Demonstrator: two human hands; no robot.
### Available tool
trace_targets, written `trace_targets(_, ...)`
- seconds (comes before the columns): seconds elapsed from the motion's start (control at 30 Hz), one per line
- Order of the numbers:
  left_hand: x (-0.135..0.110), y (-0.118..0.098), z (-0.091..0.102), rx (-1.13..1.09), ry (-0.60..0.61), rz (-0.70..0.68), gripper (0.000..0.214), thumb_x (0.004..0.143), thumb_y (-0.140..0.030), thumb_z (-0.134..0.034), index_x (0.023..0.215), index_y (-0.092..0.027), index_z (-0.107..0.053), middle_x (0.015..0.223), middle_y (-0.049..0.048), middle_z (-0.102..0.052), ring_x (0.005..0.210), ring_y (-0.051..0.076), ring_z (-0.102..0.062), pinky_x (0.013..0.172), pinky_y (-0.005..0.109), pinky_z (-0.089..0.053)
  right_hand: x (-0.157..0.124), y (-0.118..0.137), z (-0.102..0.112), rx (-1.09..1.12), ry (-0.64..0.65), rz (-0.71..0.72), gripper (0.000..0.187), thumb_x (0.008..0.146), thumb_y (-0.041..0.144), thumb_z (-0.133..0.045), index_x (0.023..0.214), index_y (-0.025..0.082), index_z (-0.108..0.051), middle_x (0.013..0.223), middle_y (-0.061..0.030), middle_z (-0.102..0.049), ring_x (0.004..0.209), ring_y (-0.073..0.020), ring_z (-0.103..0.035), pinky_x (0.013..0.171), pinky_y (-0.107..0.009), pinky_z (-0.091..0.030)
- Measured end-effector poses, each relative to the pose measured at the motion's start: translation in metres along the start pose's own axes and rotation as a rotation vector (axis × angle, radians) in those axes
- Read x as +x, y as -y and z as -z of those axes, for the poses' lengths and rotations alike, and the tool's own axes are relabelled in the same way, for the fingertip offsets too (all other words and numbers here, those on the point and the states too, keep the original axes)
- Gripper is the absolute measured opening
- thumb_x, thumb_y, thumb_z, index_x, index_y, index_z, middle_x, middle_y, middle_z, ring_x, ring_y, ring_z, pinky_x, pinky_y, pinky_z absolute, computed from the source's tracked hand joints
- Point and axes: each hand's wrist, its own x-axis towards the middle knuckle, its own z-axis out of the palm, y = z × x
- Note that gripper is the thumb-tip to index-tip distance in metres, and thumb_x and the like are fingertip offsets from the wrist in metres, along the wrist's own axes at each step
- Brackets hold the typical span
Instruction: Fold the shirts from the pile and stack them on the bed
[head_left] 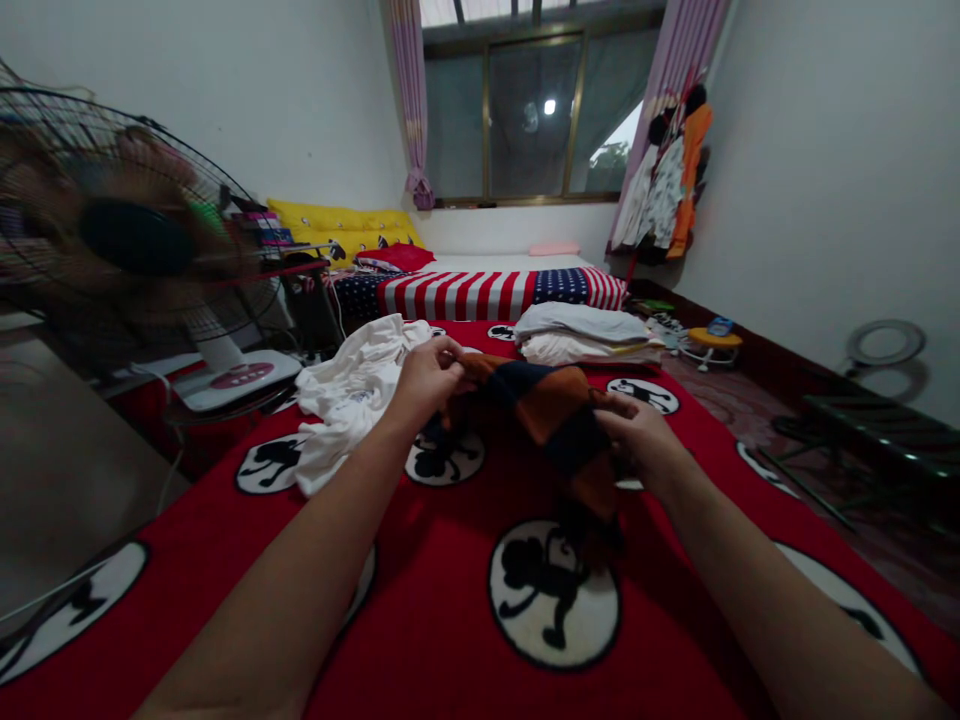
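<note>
A dark blue and orange-brown striped garment (555,400) hangs between my two hands above a red bedspread (420,600) with round white and black figures. My left hand (435,375) pinches one end of the cloth. On the other side, my right hand (637,430) grips its edge, fingers closed. The lower part of the garment droops toward the bedspread and is smeared by motion, so its exact kind is unclear. Beside my left forearm lies a crumpled white garment (356,385). Beyond my right hand sits a stack of folded clothes (581,330), grey on top.
A fan (139,235) stands at the left by a small table. Behind are a bed with a striped, starred cover (457,295) and a yellow cushion (330,225). Clothes (667,190) hang at the right, above a small round stool (712,342). A dark slatted bench (885,430) is at far right.
</note>
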Motion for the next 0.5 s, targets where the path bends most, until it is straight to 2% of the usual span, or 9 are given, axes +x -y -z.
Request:
trace_targets(0.13,0.016,-0.002,0.031,-0.181,-0.357,0.007,0.016,0.067,-0.008,-0.05,0.081,-0.017,-0.054,0.064,-0.0023,-0.063,0.049,0.012,-0.062,0.049,0.024,-0.054,0.002,0.023,0.022,0.359,-0.276,0.167,0.026,0.06,0.019,-0.074,0.084,0.019,-0.067,0.077,0.0025,-0.07,0.063,-0.0112,-0.064,0.053,-0.018,-0.051)
trace_targets(0.23,0.021,-0.004,0.048,-0.369,-0.507,-0.003,0.019,0.067,-0.007,-0.049,0.082,-0.017,-0.054,0.069,-0.0023,-0.063,0.054,0.01,-0.063,0.056,0.023,-0.056,0.001,0.037,0.035,0.527,-0.375,0.314,0.017,0.068,0.017,-0.066,0.085,0.02,-0.067,0.081,0.0033,-0.07,0.062,-0.0094,-0.062,0.047,-0.017,-0.049)
trace_targets(0.33,0.022,-0.008,0.053,-0.433,-0.567,-0.051,0.015,0.07,-0.009,-0.051,0.083,-0.018,-0.052,0.071,-0.003,-0.062,0.056,0.009,-0.063,0.058,0.022,-0.056,-0.001,0.045,0.045,0.468,-0.344,0.477,0.017,0.068,0.014,-0.065,0.083,0.019,-0.069,0.078,0.0019,-0.069,0.061,-0.0096,-0.061,0.051,-0.019,-0.05)
trace_targets(0.4,0.02,-0.012,0.051,-0.438,-0.565,-0.093,0.012,0.074,-0.012,-0.054,0.084,-0.019,-0.051,0.072,-0.0032,-0.061,0.056,0.009,-0.062,0.057,0.021,-0.055,-0.006,0.048,0.053,0.407,-0.312,0.593,0.014,0.065,0.014,-0.067,0.078,0.018,-0.07,0.072,0.0014,-0.068,0.062,-0.0094,-0.061,0.058,-0.02,-0.051)
trace_targets(0.43,0.02,-0.015,0.05,-0.445,-0.557,-0.11,0.012,0.075,-0.015,-0.055,0.085,-0.019,-0.051,0.073,-0.0033,-0.061,0.056,0.009,-0.062,0.055,0.02,-0.054,-0.01,0.05,0.058,0.372,-0.292,0.62,0.014,0.065,0.017,-0.068,0.078,0.019,-0.071,0.071,0.0013,-0.067,0.062,-0.0097,-0.062,0.061,-0.021,-0.051)
trace_targets(0.5,0.017,-0.019,0.048,-0.472,-0.525,-0.136,0.011,0.076,-0.018,-0.056,0.086,-0.02,-0.051,0.074,-0.0032,-0.061,0.055,0.009,-0.061,0.052,0.018,-0.052,-0.02,0.054,0.071,0.155,-0.229,0.608,0.023,0.07,0.036,-0.065,0.089,0.025,-0.074,0.07,0.0008,-0.068,0.061,-0.0124,-0.063,0.063,-0.026,-0.053)
